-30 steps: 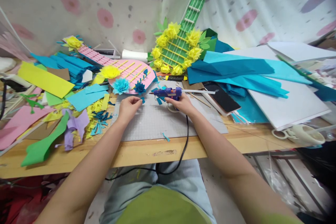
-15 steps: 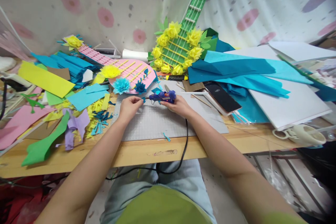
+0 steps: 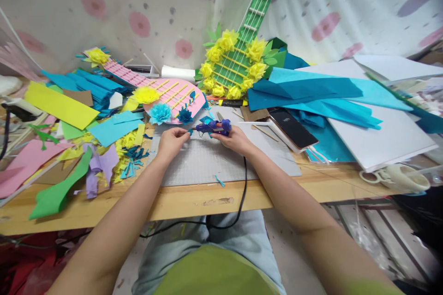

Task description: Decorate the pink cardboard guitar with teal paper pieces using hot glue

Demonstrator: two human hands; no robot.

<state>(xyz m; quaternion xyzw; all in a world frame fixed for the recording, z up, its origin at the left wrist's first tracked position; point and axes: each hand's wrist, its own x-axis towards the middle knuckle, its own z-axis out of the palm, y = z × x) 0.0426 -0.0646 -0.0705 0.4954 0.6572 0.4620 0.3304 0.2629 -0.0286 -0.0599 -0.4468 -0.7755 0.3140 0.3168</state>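
Note:
My right hand (image 3: 234, 138) is closed round a blue hot glue gun (image 3: 216, 127), its nozzle pointing left and a white glue stick (image 3: 255, 123) jutting from its rear. Between the fingertips of my left hand (image 3: 173, 141) is pinched a small blue paper piece (image 3: 190, 132), mostly hidden, right at the nozzle tip. Both hands are above the grey cutting mat (image 3: 207, 161). Just behind them lies a pink paper guitar (image 3: 188, 90) with yellow and blue paper flowers. A green guitar (image 3: 238, 64) ringed with yellow flowers leans against the curtain.
Paper scraps, yellow shreds (image 3: 121, 154) and a yellow sheet (image 3: 60, 105) crowd the left side. To the right are a phone (image 3: 294, 126), teal crepe paper (image 3: 304, 92), white boards (image 3: 377, 140) and a cup (image 3: 403, 177). The glue gun's black cord (image 3: 244, 189) hangs over the table edge.
The glue gun has shifted very slightly left, and my left hand with the blue paper piece has edged slightly right. Both grips look the same.

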